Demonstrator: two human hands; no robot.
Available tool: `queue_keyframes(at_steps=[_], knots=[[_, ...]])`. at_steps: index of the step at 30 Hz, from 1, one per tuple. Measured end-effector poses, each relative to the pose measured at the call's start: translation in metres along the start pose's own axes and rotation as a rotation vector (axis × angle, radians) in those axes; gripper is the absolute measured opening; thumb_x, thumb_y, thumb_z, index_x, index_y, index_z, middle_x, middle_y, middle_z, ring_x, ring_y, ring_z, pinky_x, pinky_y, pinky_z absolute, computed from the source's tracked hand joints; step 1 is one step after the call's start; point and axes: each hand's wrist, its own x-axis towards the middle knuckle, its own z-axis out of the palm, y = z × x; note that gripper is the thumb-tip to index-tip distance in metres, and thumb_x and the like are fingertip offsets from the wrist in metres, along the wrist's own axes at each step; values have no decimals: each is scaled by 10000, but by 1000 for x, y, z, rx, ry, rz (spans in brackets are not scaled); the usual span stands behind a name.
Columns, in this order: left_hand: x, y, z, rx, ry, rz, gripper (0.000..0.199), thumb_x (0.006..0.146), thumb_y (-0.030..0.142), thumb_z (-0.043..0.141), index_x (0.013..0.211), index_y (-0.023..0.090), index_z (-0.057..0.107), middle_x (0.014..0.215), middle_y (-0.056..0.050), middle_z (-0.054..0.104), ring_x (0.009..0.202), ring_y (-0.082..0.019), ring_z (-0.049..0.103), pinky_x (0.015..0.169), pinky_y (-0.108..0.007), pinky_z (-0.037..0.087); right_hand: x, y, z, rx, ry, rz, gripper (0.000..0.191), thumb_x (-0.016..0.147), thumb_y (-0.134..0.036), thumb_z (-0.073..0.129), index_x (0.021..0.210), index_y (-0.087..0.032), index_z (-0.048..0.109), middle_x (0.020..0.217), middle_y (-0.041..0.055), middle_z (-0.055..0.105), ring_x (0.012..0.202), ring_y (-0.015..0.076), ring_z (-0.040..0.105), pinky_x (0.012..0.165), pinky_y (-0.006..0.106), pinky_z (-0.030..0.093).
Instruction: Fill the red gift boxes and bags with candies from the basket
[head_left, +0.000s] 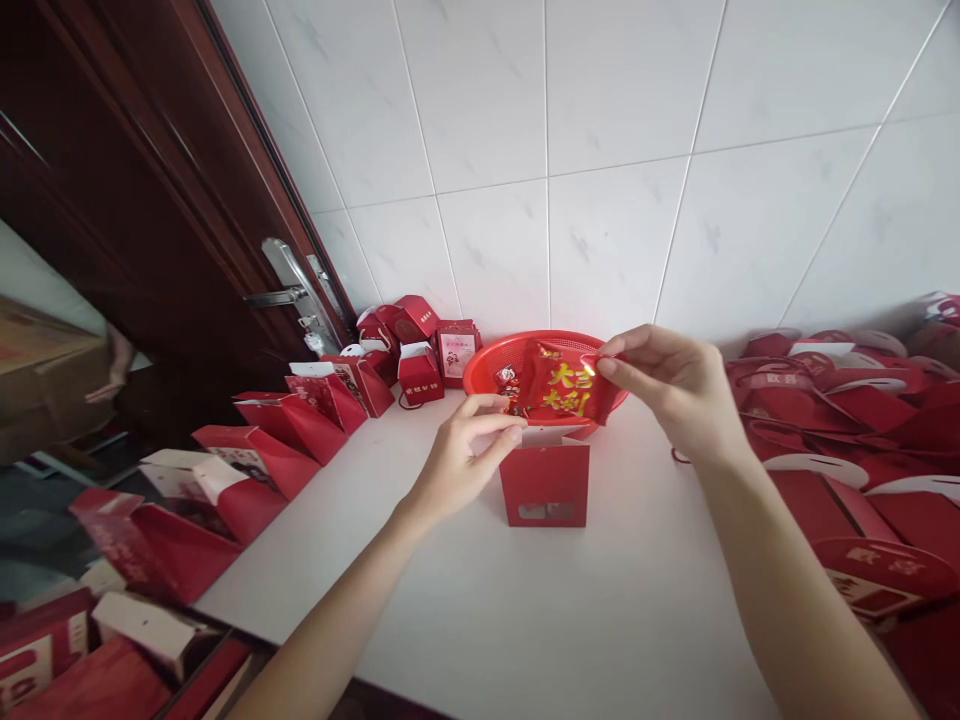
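A red packet with gold characters (pixel 571 388) hangs above an open-topped red box (pixel 546 485), pinched at its upper right corner by my right hand (pixel 679 385). My left hand (pixel 469 450) is closed, thumb and fingers together, at the packet's lower left and just above the box's left top edge. What it grips, if anything, is too small to make out. The red box stands upright on the white table (pixel 480 620), with a small window low on its front. Behind it, a red plastic basket (pixel 487 365) holds small wrapped pieces.
Several red boxes (pixel 300 425) line the table's left edge, and more (pixel 420 375) stand by the wall. Many red boxes (pixel 825 400) crowd the right side. A brown door with a metal handle (pixel 289 290) is at the left; a person's hand (pixel 116 365) shows beyond it.
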Motion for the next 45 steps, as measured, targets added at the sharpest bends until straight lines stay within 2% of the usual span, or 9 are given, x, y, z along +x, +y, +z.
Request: queue_keyframes(at_steps=[3,6,12,22,25,29,33,38,45], knots=[[4,-10,5,-21,-59,-75,266,898,391,654,1069,237,788,1220,-94,651,1181,-275,616,1055,-436,468,0,16,16,-5,-49,-47,197,799,-368,778,809,-194,684,803,50,738,738,196,705,635,315,588],[8,-18,8,-163,-88,-182,304,849,395,696,1074,207,777,1194,-106,685,1114,-279,646,1018,-441,489,-1,29,29,-63,-67,-112,113,837,-300,705,816,-193,680,819,43,727,756,186,702,654,308,593],[9,-19,3,-442,-183,-408,356,719,345,798,1050,215,779,1064,-69,765,1072,-282,674,1022,-438,475,1,36,23,-165,-245,-25,72,829,-253,660,797,-189,668,860,48,722,752,191,698,673,335,608],[11,-15,-1,-557,-280,-400,571,705,297,818,1259,208,712,1358,-89,674,1261,-330,595,1115,-482,393,6,25,-2,-280,-439,18,107,840,-237,627,894,-191,706,903,50,741,820,201,711,766,353,592],[11,-17,-1,-532,-288,-366,524,709,294,813,1219,210,733,1357,-77,676,1291,-328,571,1147,-476,352,5,20,-3,-351,-472,-16,159,848,-225,596,917,-197,736,937,48,762,848,202,706,792,356,582],[11,-20,0,-543,-300,-396,540,697,297,820,1221,203,727,1307,-87,703,1231,-323,613,1124,-483,377,7,12,2,-442,-539,-21,188,849,-207,564,879,-207,750,881,36,769,803,197,696,737,338,559],[10,-23,-1,-536,-253,-441,552,663,296,846,1200,232,734,1348,-77,680,1298,-332,572,1138,-496,372,15,9,16,-563,-725,-7,216,790,-136,548,792,-227,745,758,11,733,666,172,638,592,304,480],[10,-24,-1,-555,-239,-452,541,639,288,859,1168,248,750,1408,-68,641,1335,-334,545,1179,-503,328,33,10,32,-660,-951,7,233,674,-43,518,627,-229,652,691,7,684,659,173,594,579,295,425],[11,-27,2,-582,-247,-398,506,626,276,858,1123,252,765,1342,-70,682,1331,-321,540,1181,-506,308,49,3,50,-703,-1262,237,202,659,-43,578,648,-227,659,743,0,656,653,174,563,592,315,402]])
